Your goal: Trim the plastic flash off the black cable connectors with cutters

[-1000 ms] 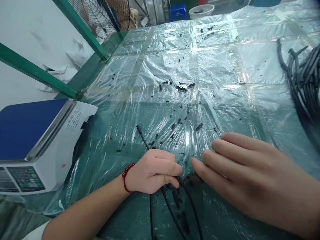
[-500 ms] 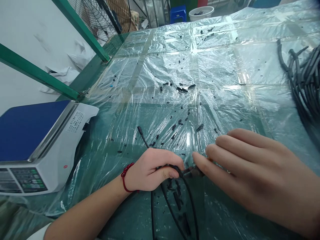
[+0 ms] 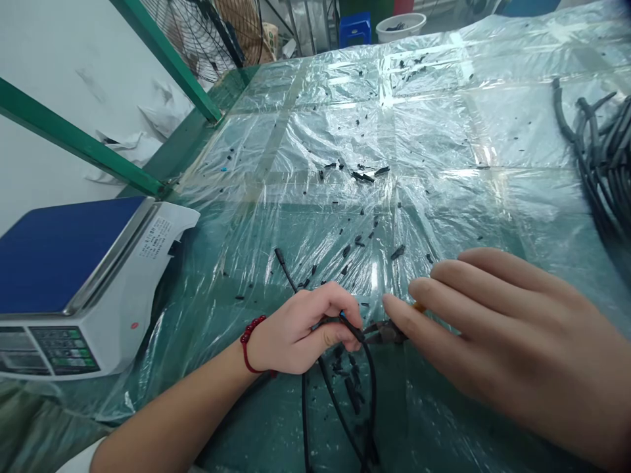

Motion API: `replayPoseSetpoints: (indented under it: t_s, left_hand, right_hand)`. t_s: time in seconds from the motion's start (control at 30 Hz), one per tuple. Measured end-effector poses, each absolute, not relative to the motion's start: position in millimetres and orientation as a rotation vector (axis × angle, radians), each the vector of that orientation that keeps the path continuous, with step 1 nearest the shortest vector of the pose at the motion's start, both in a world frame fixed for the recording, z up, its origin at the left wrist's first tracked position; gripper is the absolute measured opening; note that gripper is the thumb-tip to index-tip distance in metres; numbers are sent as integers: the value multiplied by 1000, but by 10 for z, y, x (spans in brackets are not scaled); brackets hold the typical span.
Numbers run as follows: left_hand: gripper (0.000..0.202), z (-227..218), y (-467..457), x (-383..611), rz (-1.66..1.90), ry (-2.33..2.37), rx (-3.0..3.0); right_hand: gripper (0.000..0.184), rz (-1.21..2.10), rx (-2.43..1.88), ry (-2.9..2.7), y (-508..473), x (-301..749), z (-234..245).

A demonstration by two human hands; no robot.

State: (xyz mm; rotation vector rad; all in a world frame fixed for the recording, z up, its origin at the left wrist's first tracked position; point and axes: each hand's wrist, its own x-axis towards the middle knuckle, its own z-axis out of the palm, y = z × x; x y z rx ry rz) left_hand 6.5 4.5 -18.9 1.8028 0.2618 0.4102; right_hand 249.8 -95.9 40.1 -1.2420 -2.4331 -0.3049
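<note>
My left hand [image 3: 315,328], with a red bead bracelet at its wrist, is closed on a black cable [image 3: 371,381] near a cut end that shows a little blue. More lengths of the cable hang below the hand, and one end with a thicker tip [image 3: 280,256] sticks out beyond it. My right hand [image 3: 483,335] is closed round a pair of cutting pliers [image 3: 389,332]. Only their dark jaws and a bit of orange handle show. The jaws are parted and point left, close beside the cable at my left fingertips. Black scraps [image 3: 351,394] lie underneath.
A scale [image 3: 133,295] with a blue top [image 3: 73,253] stands at the left by green metal bars [image 3: 162,59]. Clear plastic sheeting [image 3: 335,138] covers the table, with scattered black bits. A bundle of dark cables [image 3: 611,164] lies at the right. Beyond the table are a white tub [image 3: 401,31] and a blue stool [image 3: 355,29].
The pliers' jaws show more clearly now, parted beside the cable. My left fingers have shifted slightly, and the cable's blue-tipped end has come into sight. The view has moved a little.
</note>
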Motion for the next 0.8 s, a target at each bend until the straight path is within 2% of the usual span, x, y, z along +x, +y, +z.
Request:
replayPoseSetpoints:
  t_s: [0.3,0.53,0.8]
  left_hand:
    - [4,-209,49,66,393,237,1731]
    - [12,-209,35,67,414,270,1662]
    - [9,-211,29,73,391,254,1630]
  right_hand:
    - [35,-363,-1266,-2429,-968,2480,380]
    - [29,-346,-1302,-2426,-977,2464,367]
    - [27,-359,-1279,-2438,-1015,2458,358]
